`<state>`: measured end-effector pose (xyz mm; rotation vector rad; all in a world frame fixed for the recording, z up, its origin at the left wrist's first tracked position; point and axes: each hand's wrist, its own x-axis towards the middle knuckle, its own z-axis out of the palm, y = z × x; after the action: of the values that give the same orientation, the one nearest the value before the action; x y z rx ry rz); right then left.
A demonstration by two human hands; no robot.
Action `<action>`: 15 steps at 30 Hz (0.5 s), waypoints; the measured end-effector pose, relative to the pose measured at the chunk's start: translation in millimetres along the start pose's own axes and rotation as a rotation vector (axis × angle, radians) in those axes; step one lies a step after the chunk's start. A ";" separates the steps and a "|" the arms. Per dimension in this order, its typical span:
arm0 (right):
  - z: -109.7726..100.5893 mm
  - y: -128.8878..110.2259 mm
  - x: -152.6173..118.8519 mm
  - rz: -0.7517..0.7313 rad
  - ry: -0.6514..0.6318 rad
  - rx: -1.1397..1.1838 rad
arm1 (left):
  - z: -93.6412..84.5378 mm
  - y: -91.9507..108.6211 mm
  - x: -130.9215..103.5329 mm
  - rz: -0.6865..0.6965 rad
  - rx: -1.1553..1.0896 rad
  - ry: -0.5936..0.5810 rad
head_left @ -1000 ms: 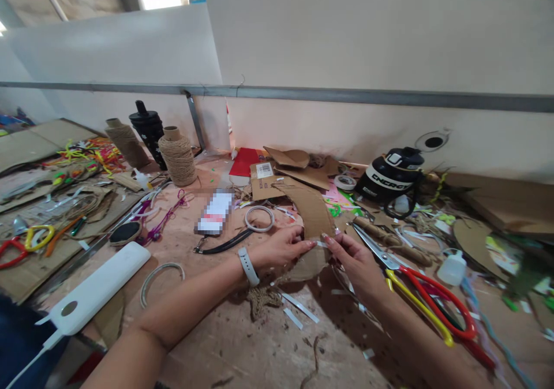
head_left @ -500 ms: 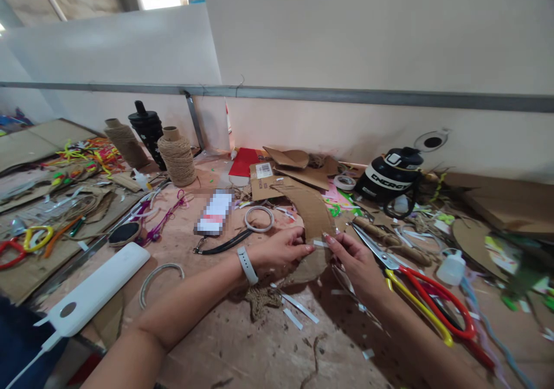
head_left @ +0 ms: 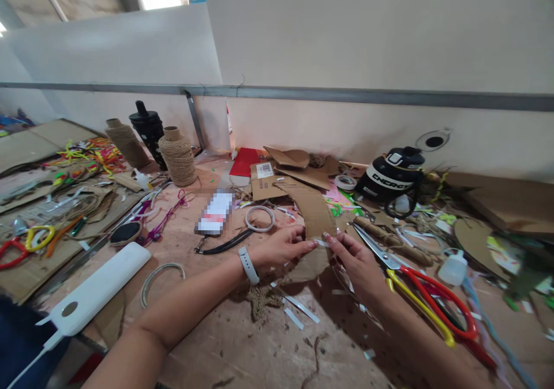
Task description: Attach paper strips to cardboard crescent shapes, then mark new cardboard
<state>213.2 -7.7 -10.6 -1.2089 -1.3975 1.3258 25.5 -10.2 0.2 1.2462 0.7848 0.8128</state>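
Cardboard crescent [head_left: 315, 211], pinched by our left hand [head_left: 283, 249] and right hand [head_left: 357, 260]; white strip [head_left: 322, 243] laid across it, loose strips [head_left: 302, 309] unused on its near side.

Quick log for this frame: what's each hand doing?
Left hand: closed on the curved cardboard piece.
Right hand: closed on the same piece, fingertips at the white strip.
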 end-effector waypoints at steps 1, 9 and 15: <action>-0.1 -0.3 0.4 0.009 0.002 0.011 | 0.5 3.2 -1.5 -0.011 -0.009 -0.009; -0.8 -0.7 2.5 0.046 0.054 0.102 | 5.4 14.6 -5.2 -0.061 -0.181 -0.025; 2.3 -1.7 1.3 0.115 0.065 0.177 | 0.8 10.8 -5.5 -0.101 -0.074 -0.065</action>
<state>210.5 -6.8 -9.1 -1.2159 -1.1537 1.4444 22.4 -13.9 11.3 1.1521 0.7524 0.7098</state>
